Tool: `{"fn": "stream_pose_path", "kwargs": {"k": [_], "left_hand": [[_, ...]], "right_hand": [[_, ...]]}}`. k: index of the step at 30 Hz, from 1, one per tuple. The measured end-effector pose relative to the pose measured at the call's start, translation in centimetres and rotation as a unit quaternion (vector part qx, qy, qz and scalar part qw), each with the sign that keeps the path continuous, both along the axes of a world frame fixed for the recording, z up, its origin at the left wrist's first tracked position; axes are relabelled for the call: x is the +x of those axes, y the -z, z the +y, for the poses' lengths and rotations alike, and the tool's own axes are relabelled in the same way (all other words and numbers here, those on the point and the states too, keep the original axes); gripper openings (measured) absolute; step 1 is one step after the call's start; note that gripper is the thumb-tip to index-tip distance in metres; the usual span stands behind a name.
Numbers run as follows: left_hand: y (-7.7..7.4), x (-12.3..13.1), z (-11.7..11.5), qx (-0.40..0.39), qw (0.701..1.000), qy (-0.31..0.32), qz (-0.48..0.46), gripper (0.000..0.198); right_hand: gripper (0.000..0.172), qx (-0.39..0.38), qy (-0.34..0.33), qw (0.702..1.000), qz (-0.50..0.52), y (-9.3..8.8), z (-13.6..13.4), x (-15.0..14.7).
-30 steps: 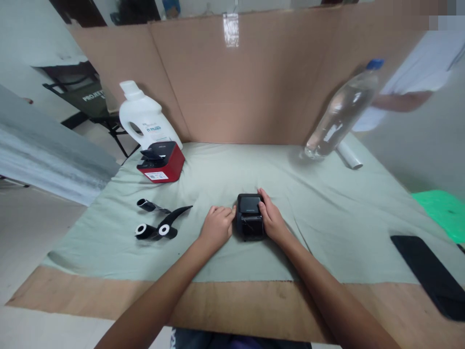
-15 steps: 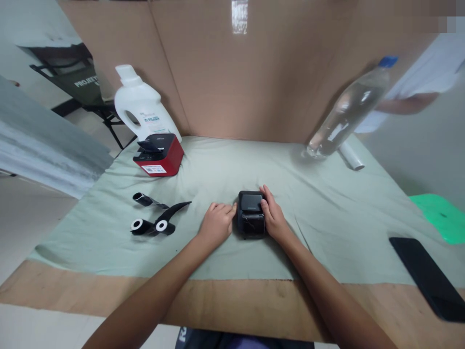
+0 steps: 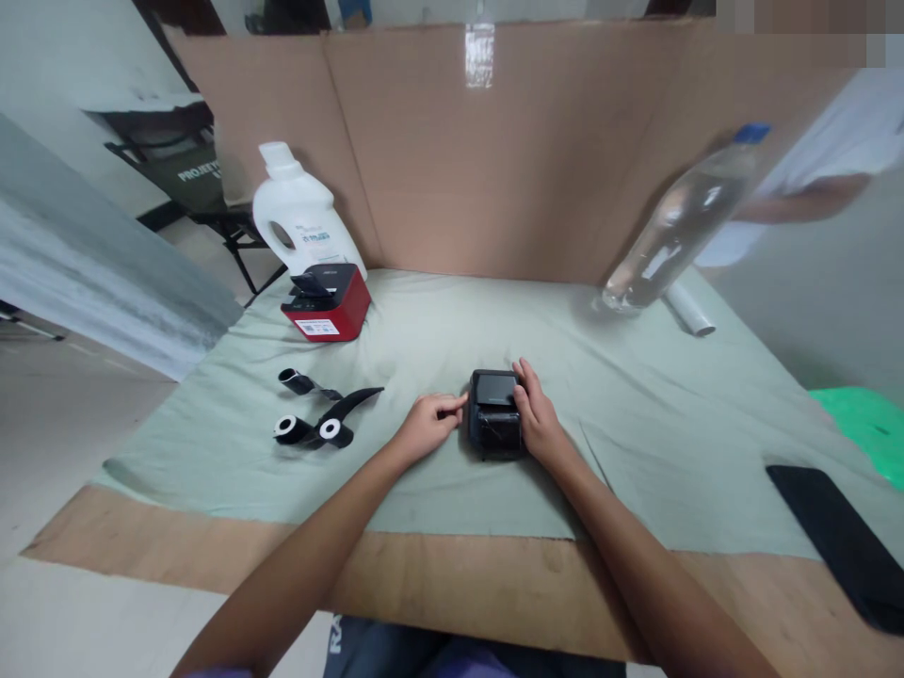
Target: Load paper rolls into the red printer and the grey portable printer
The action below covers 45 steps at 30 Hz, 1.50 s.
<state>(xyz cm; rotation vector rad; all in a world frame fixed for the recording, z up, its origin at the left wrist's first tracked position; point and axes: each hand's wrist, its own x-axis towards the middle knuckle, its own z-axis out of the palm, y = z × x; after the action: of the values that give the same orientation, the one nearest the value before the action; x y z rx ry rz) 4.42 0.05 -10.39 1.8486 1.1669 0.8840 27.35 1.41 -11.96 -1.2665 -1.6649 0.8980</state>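
A small black portable printer (image 3: 495, 388) with a dark lid lies on the cloth in front of me. My right hand (image 3: 538, 419) is wrapped along its right side, thumb on the top edge and fingers at the far right corner. My left hand (image 3: 429, 426) is beside its left side, fingers curled, with index finger and thumb brought together near the printer's edge. Whether anything sits between those fingertips is too small to tell. Left of that hand are black label rolls with white cores, one roll (image 3: 288, 430) next to another roll (image 3: 330, 431), and a loose curled black strip (image 3: 353, 405).
A red and black printer (image 3: 346, 311) stands at the back left before a white jug (image 3: 303, 212). A clear bottle (image 3: 678, 221) leans on the cardboard (image 3: 494, 169), near a grey tube (image 3: 692, 311). A black phone (image 3: 837, 541) lies right. Beyond, a person's arm shows.
My left hand's index finger and thumb now show a gap behind their tips, where the hand was more tightly curled. The printer stays in place under my right hand; the view has shifted slightly.
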Motion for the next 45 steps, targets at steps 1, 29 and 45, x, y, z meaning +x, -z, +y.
{"fn": "stream_pose_path", "kwargs": {"k": [1,29,45], "left_hand": [[0.0,-0.1,0.1,-0.007,1.000,0.000,-0.013,0.025],[0.8,1.0,0.5,0.108,0.987,-0.034,0.116,0.078],[-2.2,0.4,2.7,0.082,0.960,-0.050,0.263,0.065]], "right_hand": [[0.075,0.001,0.000,1.000,-0.001,0.0,0.0,0.0],[0.087,0.022,-0.020,0.999,0.022,-0.1,-0.4,0.2],[0.081,0.021,0.024,0.999,0.043,-0.1,0.0,0.2]]}}
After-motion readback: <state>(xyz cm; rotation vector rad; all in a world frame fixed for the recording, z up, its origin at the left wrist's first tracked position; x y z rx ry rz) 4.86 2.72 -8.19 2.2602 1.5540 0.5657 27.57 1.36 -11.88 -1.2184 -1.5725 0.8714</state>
